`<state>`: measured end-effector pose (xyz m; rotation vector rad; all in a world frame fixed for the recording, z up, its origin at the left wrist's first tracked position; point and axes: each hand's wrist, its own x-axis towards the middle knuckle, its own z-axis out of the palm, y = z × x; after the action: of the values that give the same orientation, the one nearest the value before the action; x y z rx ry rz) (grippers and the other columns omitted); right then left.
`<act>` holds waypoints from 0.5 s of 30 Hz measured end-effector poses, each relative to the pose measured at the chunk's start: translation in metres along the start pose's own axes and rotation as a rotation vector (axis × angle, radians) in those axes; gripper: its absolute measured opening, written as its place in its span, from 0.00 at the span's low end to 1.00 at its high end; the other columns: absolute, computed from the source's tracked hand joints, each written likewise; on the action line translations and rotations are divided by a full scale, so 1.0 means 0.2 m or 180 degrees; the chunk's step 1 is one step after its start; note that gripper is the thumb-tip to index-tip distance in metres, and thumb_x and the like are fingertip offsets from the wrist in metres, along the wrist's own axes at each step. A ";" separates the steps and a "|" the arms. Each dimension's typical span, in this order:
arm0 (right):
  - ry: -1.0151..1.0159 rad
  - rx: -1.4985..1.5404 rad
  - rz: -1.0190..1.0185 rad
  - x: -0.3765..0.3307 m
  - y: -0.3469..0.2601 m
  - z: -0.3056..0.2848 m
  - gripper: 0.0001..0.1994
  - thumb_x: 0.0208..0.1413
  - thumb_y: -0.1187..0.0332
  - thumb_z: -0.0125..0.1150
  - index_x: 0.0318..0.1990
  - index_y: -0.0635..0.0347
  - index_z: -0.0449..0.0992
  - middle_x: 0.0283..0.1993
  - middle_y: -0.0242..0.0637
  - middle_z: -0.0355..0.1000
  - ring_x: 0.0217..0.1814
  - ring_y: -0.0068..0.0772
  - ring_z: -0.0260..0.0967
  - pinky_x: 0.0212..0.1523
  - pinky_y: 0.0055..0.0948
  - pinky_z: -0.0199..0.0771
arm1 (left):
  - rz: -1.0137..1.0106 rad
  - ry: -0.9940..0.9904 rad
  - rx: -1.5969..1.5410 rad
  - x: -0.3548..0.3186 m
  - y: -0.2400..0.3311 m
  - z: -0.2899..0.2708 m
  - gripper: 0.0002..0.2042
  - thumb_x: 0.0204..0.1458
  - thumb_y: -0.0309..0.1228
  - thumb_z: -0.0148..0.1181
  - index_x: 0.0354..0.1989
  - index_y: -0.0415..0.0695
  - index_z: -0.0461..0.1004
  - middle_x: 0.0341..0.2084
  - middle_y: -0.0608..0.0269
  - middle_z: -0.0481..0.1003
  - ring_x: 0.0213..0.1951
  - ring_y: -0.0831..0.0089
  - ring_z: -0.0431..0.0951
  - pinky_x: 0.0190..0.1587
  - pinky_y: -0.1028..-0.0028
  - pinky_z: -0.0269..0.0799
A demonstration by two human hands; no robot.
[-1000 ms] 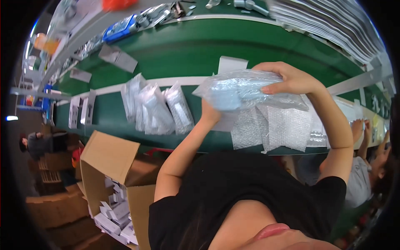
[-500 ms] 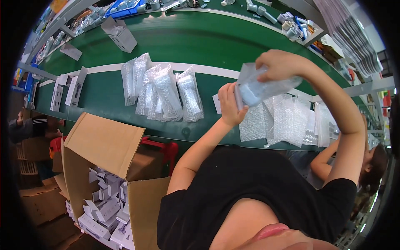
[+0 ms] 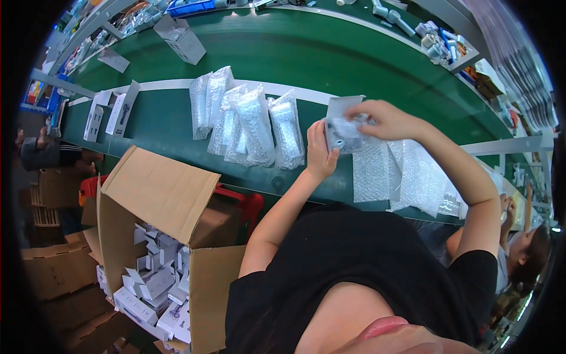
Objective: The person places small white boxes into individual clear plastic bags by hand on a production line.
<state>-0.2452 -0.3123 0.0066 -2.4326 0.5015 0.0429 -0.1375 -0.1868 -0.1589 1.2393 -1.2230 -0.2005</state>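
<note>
My left hand [image 3: 320, 154] grips a small white carton [image 3: 343, 106] from its left side, with the lid flap standing up at the far side. At its mouth is a clear plastic bag [image 3: 348, 131] with a pale part inside that I cannot make out. My right hand [image 3: 386, 120] reaches over from the right, its bent fingers closed on the bag's plastic. Just left of the carton lie several bubble-wrapped parts [image 3: 253, 127] in a row. Flat bubble-wrap sleeves [image 3: 371, 172] lie below my right forearm.
A large open cardboard box [image 3: 159, 189] full of white cartons stands at the left. Several cartons [image 3: 122, 111] stand on the green bench [image 3: 265, 53]. A blue tray [image 3: 191, 7] and metal fittings [image 3: 401, 22] lie along the back. A co-worker [image 3: 525, 253] sits at the right.
The plastic bag has gone from held up loosely to bunched at the carton's mouth. My right hand has come lower, and the whole view has shifted slightly.
</note>
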 end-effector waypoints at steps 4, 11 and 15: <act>0.0548 -0.0984 -0.1081 -0.06 0.04 0.11 0.13 0.39 0.72 0.55 0.36 0.62 0.71 0.36 0.38 0.70 0.39 0.41 0.65 0.43 0.33 0.63 | 0.0301 -0.0067 0.0420 0.07 0.06 -0.08 0.32 0.45 0.49 0.48 0.49 0.33 0.56 0.45 0.46 0.59 0.45 0.54 0.59 0.50 0.61 0.53; 0.1075 -0.0192 -0.0378 -0.09 0.06 0.06 0.12 0.39 0.72 0.54 0.35 0.61 0.70 0.31 0.37 0.69 0.32 0.32 0.64 0.35 0.28 0.63 | 0.1041 -0.0634 0.1341 0.25 0.30 -0.17 0.28 0.37 0.40 0.58 0.45 0.35 0.61 0.43 0.52 0.62 0.43 0.57 0.62 0.49 0.63 0.54; 0.0655 0.2585 0.0195 -0.15 0.04 -0.05 0.07 0.45 0.71 0.52 0.31 0.63 0.69 0.25 0.38 0.68 0.23 0.25 0.63 0.24 0.20 0.63 | 0.0921 -0.1286 0.1592 0.29 0.33 -0.17 0.25 0.35 0.38 0.60 0.41 0.37 0.65 0.40 0.55 0.64 0.40 0.60 0.63 0.48 0.65 0.56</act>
<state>-0.2771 -0.3139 0.0133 -1.6303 0.5488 -0.3269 -0.1176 -0.1802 -0.0672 1.4681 -1.8652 0.0821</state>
